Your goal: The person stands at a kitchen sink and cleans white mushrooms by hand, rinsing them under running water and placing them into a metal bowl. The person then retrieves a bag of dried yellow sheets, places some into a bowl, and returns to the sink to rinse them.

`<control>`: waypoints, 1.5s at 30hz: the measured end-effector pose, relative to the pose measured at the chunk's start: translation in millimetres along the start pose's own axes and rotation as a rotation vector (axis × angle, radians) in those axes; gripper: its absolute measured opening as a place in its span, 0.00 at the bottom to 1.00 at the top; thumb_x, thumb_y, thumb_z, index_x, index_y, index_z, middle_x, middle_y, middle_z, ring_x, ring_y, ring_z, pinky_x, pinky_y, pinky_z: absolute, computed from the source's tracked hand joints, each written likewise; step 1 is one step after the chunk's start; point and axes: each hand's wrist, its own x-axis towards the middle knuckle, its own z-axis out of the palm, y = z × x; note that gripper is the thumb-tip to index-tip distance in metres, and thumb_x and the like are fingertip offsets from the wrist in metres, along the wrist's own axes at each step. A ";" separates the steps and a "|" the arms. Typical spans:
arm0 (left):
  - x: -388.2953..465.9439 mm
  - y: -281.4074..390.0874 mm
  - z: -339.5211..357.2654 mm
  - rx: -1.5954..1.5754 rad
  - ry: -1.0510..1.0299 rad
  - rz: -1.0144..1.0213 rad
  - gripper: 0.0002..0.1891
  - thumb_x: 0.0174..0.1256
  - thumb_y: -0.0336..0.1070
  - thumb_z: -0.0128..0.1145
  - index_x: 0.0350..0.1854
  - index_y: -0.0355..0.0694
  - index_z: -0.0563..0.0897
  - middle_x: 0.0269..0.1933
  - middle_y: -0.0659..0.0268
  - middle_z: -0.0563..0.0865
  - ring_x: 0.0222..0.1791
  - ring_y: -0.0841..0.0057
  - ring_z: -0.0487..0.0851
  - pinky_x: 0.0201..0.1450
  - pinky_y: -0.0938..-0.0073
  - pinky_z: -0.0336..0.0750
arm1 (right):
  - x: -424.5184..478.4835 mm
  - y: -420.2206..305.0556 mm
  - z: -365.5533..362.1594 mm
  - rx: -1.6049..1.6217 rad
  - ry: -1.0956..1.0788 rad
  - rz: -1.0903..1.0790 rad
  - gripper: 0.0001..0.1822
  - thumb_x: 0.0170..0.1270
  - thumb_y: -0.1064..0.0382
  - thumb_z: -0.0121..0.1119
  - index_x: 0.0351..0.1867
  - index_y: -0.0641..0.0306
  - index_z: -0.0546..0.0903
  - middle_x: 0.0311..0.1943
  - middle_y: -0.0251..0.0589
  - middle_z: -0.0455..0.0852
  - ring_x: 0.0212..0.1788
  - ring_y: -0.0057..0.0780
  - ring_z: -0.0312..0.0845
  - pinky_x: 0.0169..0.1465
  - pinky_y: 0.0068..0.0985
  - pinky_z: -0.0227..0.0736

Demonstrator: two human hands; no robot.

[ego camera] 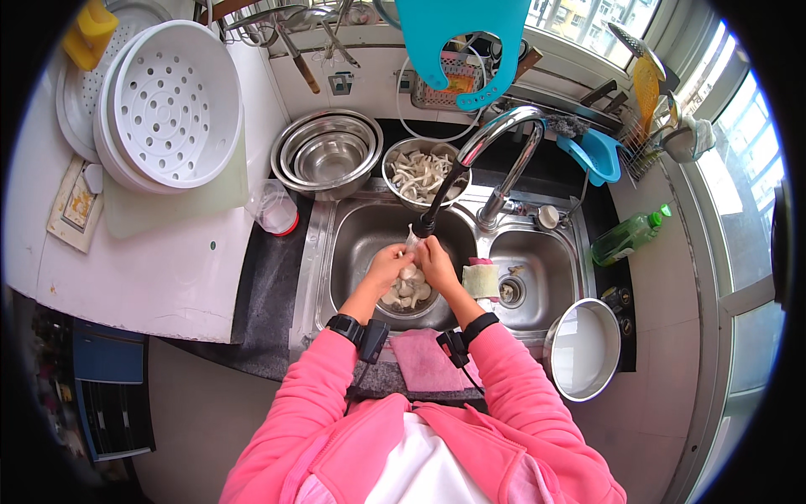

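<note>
Under the black spray head (pixel 427 224) of the chrome faucet, my left hand (pixel 387 271) and my right hand (pixel 437 264) are close together with bent fingers. Between them is a small pale piece, apparently a mushroom, largely hidden by the fingers and running water. Right below, several whitish mushrooms (pixel 408 290) lie in a round metal bowl (pixel 403 313) in the larger basin (pixel 349 252) of the stainless steel sink. Behind that basin, another metal bowl (pixel 463 189) holds pale strips (pixel 419 173), likely torn mushrooms.
Nested steel bowls (pixel 327 157) and a clear plastic jar (pixel 274 208) stand left. A sponge (pixel 481 281) rests on the sink divider; scraps lie by the small basin's drain (pixel 511 290). A metal pot (pixel 582 350) and green bottle (pixel 630 238) are right. A pink cloth (pixel 423 362) covers the front edge.
</note>
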 end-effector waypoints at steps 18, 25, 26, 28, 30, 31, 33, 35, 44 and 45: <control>-7.9 7.2 1.8 0.172 -0.044 -0.037 0.12 0.62 0.35 0.56 0.44 0.33 0.78 0.36 0.68 0.82 0.32 0.84 0.78 0.35 0.83 0.73 | 54.1 66.8 -183.0 -0.303 0.522 0.195 0.28 0.52 0.64 0.52 0.57 0.69 0.68 0.51 0.52 0.76 0.56 0.43 0.70 0.59 0.32 0.63; -17.2 4.1 -3.4 0.305 0.071 -0.034 0.13 0.58 0.36 0.61 0.43 0.36 0.79 0.36 0.67 0.82 0.32 0.85 0.78 0.32 0.83 0.72 | -7.7 41.4 -106.7 -0.489 0.422 -0.095 0.24 0.54 0.65 0.57 0.54 0.67 0.71 0.45 0.52 0.79 0.46 0.39 0.77 0.52 0.30 0.69; -19.1 3.8 -2.6 0.331 0.077 -0.018 0.13 0.58 0.37 0.61 0.42 0.36 0.79 0.35 0.68 0.82 0.31 0.85 0.78 0.31 0.84 0.71 | -19.6 10.5 -82.8 -0.009 0.172 0.170 0.22 0.54 0.64 0.61 0.50 0.67 0.73 0.40 0.46 0.82 0.42 0.33 0.79 0.48 0.27 0.72; -26.3 10.3 9.2 0.411 0.066 -0.003 0.13 0.57 0.39 0.62 0.41 0.37 0.81 0.33 0.68 0.82 0.30 0.85 0.77 0.30 0.84 0.70 | -39.0 8.3 -47.3 0.189 -0.050 0.103 0.17 0.58 0.66 0.59 0.48 0.68 0.74 0.36 0.39 0.82 0.40 0.23 0.77 0.43 0.20 0.72; -39.2 25.2 19.0 0.517 0.074 0.001 0.14 0.56 0.41 0.62 0.39 0.37 0.82 0.31 0.69 0.82 0.29 0.86 0.76 0.30 0.84 0.69 | -42.6 4.7 -27.0 0.358 -0.118 0.211 0.16 0.58 0.65 0.60 0.45 0.70 0.74 0.36 0.40 0.82 0.38 0.23 0.79 0.42 0.19 0.72; -40.3 21.7 17.2 0.511 0.084 0.011 0.14 0.56 0.41 0.62 0.39 0.37 0.82 0.31 0.69 0.82 0.29 0.86 0.76 0.30 0.83 0.69 | -42.7 3.5 -21.8 0.374 -0.139 0.226 0.15 0.57 0.65 0.60 0.44 0.70 0.75 0.35 0.41 0.83 0.37 0.24 0.79 0.42 0.21 0.73; -42.4 14.7 12.7 0.497 0.103 0.032 0.14 0.56 0.42 0.62 0.40 0.38 0.82 0.30 0.70 0.81 0.28 0.86 0.75 0.29 0.82 0.69 | -42.5 -0.4 -17.7 0.377 -0.170 0.240 0.14 0.55 0.64 0.62 0.40 0.71 0.76 0.32 0.40 0.83 0.35 0.23 0.79 0.39 0.21 0.73; -46.8 13.6 7.5 0.577 0.102 0.039 0.14 0.56 0.41 0.62 0.38 0.36 0.82 0.31 0.67 0.83 0.30 0.84 0.77 0.31 0.81 0.70 | -41.6 -6.1 -16.6 0.313 -0.203 0.246 0.14 0.54 0.63 0.63 0.37 0.71 0.77 0.29 0.39 0.83 0.32 0.21 0.78 0.37 0.21 0.72; -63.2 27.4 -6.0 0.751 0.000 -0.005 0.15 0.52 0.42 0.64 0.33 0.33 0.83 0.26 0.66 0.84 0.27 0.83 0.78 0.32 0.79 0.72 | -45.6 -6.6 -21.3 -0.380 -0.054 -0.095 0.08 0.47 0.64 0.59 0.30 0.65 0.77 0.26 0.49 0.81 0.30 0.46 0.78 0.35 0.35 0.72; -62.3 24.5 -15.6 0.790 -0.042 -0.024 0.15 0.51 0.42 0.64 0.32 0.33 0.83 0.26 0.66 0.84 0.27 0.83 0.78 0.31 0.79 0.72 | -45.3 1.2 -26.4 -0.394 -0.029 -0.180 0.07 0.47 0.66 0.57 0.28 0.65 0.75 0.27 0.49 0.81 0.33 0.50 0.77 0.35 0.40 0.72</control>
